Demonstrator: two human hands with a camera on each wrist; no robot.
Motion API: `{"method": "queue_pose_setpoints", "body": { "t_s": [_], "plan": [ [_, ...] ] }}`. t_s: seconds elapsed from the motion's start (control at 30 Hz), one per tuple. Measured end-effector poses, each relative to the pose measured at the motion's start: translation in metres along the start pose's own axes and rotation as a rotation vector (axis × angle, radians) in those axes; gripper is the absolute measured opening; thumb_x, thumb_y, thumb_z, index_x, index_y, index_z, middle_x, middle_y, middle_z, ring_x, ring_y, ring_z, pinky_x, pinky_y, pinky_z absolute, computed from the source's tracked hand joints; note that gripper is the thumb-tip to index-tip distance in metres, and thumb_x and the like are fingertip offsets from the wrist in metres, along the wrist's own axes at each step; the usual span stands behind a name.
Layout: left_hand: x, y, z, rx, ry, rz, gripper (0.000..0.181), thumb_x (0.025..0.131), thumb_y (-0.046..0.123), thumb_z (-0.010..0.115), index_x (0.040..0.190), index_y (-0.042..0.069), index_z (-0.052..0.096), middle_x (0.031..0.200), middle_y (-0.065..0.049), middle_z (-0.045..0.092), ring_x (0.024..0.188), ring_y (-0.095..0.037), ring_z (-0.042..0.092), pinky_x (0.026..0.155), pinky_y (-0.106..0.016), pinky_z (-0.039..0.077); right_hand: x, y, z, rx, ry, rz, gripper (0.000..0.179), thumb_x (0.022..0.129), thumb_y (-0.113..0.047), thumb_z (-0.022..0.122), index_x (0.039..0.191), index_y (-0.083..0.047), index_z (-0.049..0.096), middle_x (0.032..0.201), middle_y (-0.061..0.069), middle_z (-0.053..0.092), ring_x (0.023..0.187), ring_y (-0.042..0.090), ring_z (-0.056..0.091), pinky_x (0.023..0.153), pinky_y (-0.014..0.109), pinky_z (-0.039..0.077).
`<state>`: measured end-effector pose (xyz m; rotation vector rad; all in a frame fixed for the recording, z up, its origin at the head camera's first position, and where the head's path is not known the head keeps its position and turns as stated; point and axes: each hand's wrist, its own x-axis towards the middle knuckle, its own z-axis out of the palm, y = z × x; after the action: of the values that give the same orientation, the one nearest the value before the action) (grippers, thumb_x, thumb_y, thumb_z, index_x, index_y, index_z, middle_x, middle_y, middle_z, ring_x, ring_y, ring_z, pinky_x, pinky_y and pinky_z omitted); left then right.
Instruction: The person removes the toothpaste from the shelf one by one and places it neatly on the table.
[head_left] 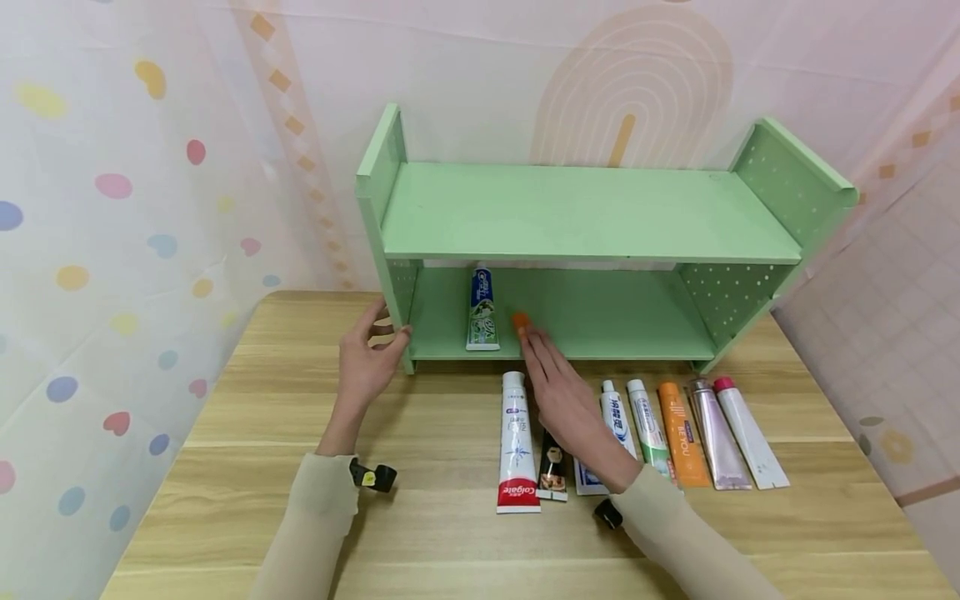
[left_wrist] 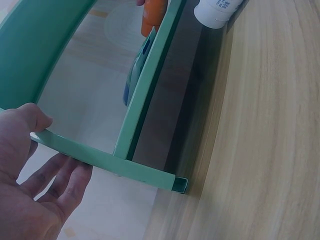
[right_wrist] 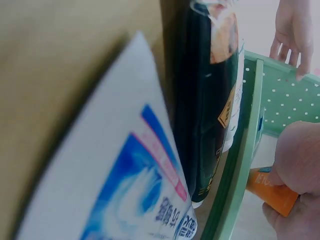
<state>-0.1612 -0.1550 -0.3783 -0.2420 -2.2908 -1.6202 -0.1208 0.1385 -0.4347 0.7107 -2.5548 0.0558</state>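
My left hand [head_left: 365, 358] grips the left side panel of a green two-tier shelf [head_left: 592, 208]; in the left wrist view the thumb and fingers lie on either side of its edge. My right hand [head_left: 566, 400] reaches into the lower tier, holding a small orange tube [head_left: 521, 320]. In the right wrist view the orange tube [right_wrist: 277, 192] is pinched between thumb and fingers, its far end partly hidden. Left of it, a blue and green toothpaste tube [head_left: 482, 312] lies on the lower tier.
On the wooden table [head_left: 435, 550] before the shelf lie a white and red Colgate tube [head_left: 517, 450], a black tube [head_left: 553, 471] and a blue-white tube [head_left: 615, 417] partly under my right arm. Further right are a larger orange tube [head_left: 684, 442] and several others. Patterned cloth hangs behind.
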Motion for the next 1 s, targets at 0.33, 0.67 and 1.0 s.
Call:
{"method": "queue_pose_setpoints", "body": {
  "t_s": [0.33,0.67,1.0],
  "plan": [
    [0.000,0.000,0.000,-0.010,-0.003,0.008,0.055,0.094,0.000,0.065,0.148,0.003,0.053,0.131,-0.033,0.060,0.107,-0.045,0.065,0.072,-0.005,0.054,-0.011,0.007,-0.013,0.050,0.041,-0.025,0.084,0.081,0.021,0.057,0.159,0.003,0.031,0.166,0.019,0.031,0.154,0.032,0.032,0.097,0.030,0.057],
    [-0.001,0.000,0.000,0.001,-0.002,0.003,0.055,0.095,0.001,0.064,0.148,0.003,0.053,0.131,-0.031,0.061,0.108,-0.044,0.066,0.072,-0.005,0.054,-0.019,0.020,-0.030,0.067,0.063,0.011,0.085,0.081,0.023,0.053,0.160,0.000,0.029,0.169,0.016,0.027,0.155,0.032,0.030,0.060,0.019,0.052],
    [-0.001,-0.001,0.000,-0.003,0.000,0.014,0.055,0.094,0.000,0.065,0.148,0.003,0.053,0.131,-0.031,0.061,0.107,-0.043,0.066,0.073,-0.006,0.055,-0.030,0.037,-0.040,0.046,0.111,0.021,0.082,0.080,0.023,0.051,0.157,0.005,0.032,0.167,0.021,0.029,0.153,0.037,0.032,0.122,0.052,0.037]
  ]
}}
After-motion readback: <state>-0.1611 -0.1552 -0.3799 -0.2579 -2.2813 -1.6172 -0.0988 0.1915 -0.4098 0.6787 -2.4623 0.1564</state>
